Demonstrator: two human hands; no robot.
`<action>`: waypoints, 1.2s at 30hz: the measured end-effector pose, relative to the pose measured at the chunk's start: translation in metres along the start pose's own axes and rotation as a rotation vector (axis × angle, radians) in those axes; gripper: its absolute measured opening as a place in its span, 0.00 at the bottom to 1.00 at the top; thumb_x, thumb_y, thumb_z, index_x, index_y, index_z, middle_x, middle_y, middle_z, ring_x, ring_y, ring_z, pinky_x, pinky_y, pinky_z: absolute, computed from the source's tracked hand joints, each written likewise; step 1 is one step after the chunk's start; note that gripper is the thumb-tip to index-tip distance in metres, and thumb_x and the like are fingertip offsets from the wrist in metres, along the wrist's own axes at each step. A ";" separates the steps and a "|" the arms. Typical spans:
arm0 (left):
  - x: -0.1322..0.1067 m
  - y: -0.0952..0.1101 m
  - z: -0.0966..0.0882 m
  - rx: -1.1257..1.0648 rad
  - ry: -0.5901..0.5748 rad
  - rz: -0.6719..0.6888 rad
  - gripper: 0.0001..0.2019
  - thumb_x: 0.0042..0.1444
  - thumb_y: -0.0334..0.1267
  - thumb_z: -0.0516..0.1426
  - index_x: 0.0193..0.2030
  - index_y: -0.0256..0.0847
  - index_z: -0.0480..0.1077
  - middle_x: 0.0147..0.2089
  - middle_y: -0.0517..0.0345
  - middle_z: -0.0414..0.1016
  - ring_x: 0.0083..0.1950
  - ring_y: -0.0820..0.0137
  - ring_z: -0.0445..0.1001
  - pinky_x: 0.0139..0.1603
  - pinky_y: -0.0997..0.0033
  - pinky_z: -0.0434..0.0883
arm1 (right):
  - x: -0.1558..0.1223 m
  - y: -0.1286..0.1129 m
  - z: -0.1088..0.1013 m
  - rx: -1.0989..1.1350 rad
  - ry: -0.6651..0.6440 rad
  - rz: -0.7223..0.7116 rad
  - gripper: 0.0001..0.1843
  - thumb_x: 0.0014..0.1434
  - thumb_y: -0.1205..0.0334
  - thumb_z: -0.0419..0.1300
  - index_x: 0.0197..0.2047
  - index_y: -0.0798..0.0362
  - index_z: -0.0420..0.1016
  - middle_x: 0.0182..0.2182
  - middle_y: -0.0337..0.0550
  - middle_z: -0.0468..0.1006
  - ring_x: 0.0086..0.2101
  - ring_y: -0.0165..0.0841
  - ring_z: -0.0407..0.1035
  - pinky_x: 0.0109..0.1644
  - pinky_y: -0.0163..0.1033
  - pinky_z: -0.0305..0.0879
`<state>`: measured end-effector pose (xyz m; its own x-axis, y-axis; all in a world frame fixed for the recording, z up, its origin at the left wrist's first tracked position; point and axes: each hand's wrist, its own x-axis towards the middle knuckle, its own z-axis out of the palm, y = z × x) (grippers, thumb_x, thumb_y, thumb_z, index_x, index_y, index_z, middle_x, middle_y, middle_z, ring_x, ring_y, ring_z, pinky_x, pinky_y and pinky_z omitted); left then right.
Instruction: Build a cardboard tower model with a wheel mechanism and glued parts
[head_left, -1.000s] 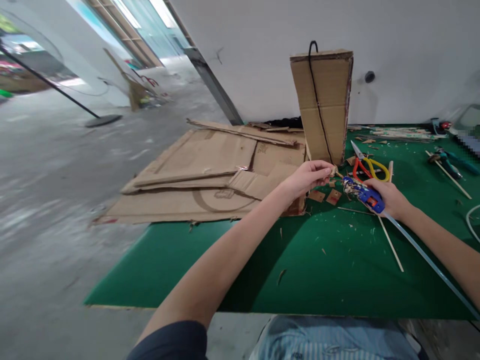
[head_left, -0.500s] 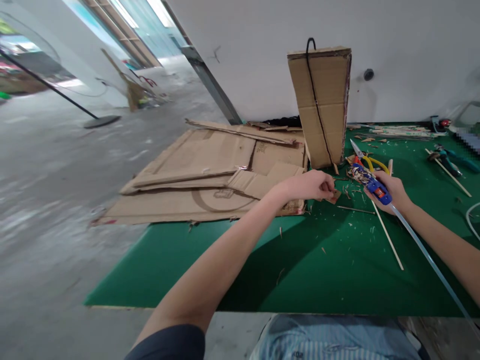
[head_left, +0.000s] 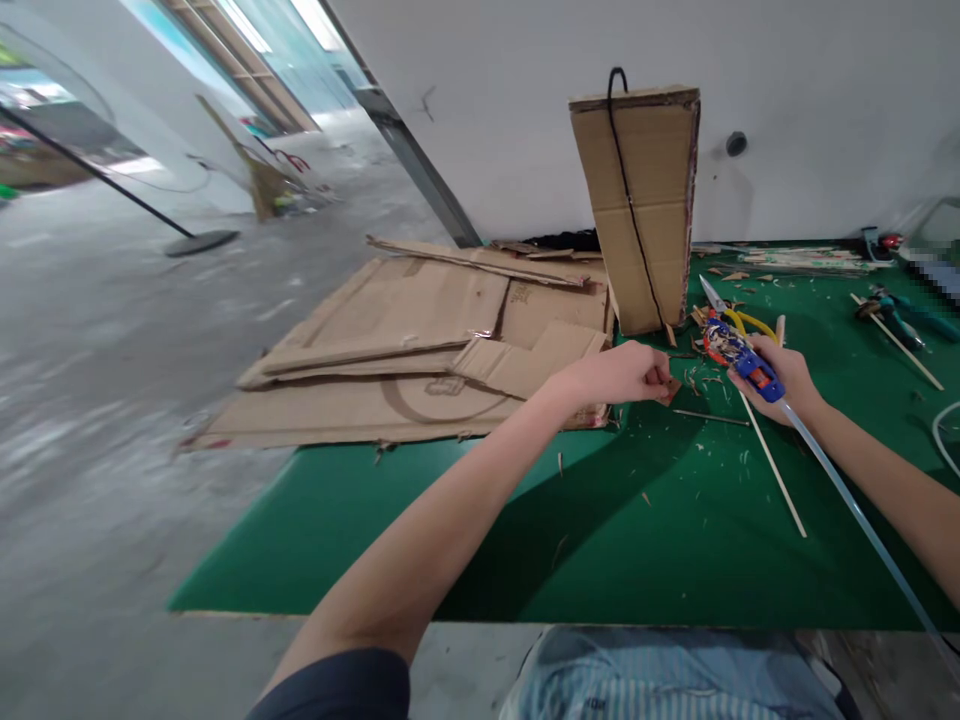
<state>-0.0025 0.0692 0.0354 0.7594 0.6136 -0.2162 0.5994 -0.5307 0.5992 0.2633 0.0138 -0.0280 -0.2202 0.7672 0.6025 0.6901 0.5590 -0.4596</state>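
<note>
My left hand (head_left: 626, 374) is closed in a pinch on a small piece of cardboard (head_left: 673, 391), just above the green tabletop. In my right hand (head_left: 787, 382) is a blue glue gun (head_left: 757, 370), its back end trailing a clear glue stick (head_left: 847, 485). The front of the gun is crusted with glue and points left, toward the cardboard piece but apart from it. Beyond my hands, a tall cardboard box (head_left: 645, 210) stands upright with a black cord (head_left: 632, 200) down its face. Scissors with yellow handles (head_left: 750, 323) lie behind the glue gun, partly hidden.
Flattened cardboard sheets (head_left: 420, 400) cover the table's left side. A thin metal rod (head_left: 711, 417) and a wooden stick (head_left: 776, 465) lie near my hands among scraps. Pliers (head_left: 896, 320) rest at right. A wall (head_left: 517, 120) rises behind the green table (head_left: 360, 540).
The glue gun has tilted slightly in my right hand. My left hand keeps its pinch on the cardboard piece, almost unmoved. The view has shifted a little.
</note>
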 end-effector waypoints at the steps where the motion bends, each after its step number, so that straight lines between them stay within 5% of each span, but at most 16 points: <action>1: 0.001 -0.002 0.001 0.000 0.003 0.002 0.07 0.56 0.39 0.60 0.38 0.38 0.74 0.36 0.53 0.82 0.33 0.69 0.76 0.31 0.73 0.63 | 0.000 -0.001 0.000 0.001 0.000 0.012 0.18 0.53 0.54 0.66 0.47 0.44 0.69 0.36 0.43 0.80 0.33 0.40 0.77 0.38 0.44 0.74; 15: 0.004 -0.006 0.007 -0.067 0.055 0.032 0.05 0.50 0.37 0.63 0.33 0.39 0.74 0.29 0.58 0.78 0.30 0.71 0.73 0.32 0.73 0.63 | -0.005 0.013 0.002 -0.072 -0.020 -0.008 0.24 0.51 0.54 0.68 0.51 0.43 0.70 0.39 0.45 0.80 0.35 0.46 0.77 0.40 0.51 0.74; 21: 0.002 -0.001 0.006 0.005 0.045 0.005 0.06 0.54 0.39 0.62 0.35 0.38 0.73 0.32 0.56 0.78 0.30 0.71 0.73 0.31 0.72 0.61 | -0.003 0.009 0.001 -0.058 -0.020 -0.048 0.22 0.52 0.56 0.67 0.50 0.45 0.70 0.37 0.44 0.80 0.32 0.42 0.77 0.37 0.45 0.74; 29: -0.004 0.000 -0.004 0.083 0.006 -0.029 0.22 0.50 0.47 0.66 0.50 0.40 0.71 0.30 0.60 0.75 0.27 0.71 0.69 0.28 0.71 0.57 | -0.001 0.005 0.002 -0.058 -0.003 -0.032 0.22 0.52 0.55 0.67 0.50 0.43 0.69 0.38 0.43 0.80 0.34 0.43 0.78 0.38 0.47 0.75; 36: -0.003 0.001 -0.004 0.214 0.046 0.097 0.11 0.50 0.34 0.62 0.42 0.40 0.73 0.47 0.52 0.72 0.40 0.67 0.72 0.37 0.71 0.63 | -0.004 0.013 0.004 -0.063 -0.007 -0.024 0.24 0.51 0.55 0.67 0.51 0.44 0.69 0.38 0.44 0.80 0.35 0.43 0.77 0.39 0.46 0.75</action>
<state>-0.0047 0.0689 0.0395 0.8067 0.5772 -0.1268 0.5677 -0.6973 0.4375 0.2701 0.0190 -0.0392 -0.2416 0.7563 0.6079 0.7266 0.5563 -0.4033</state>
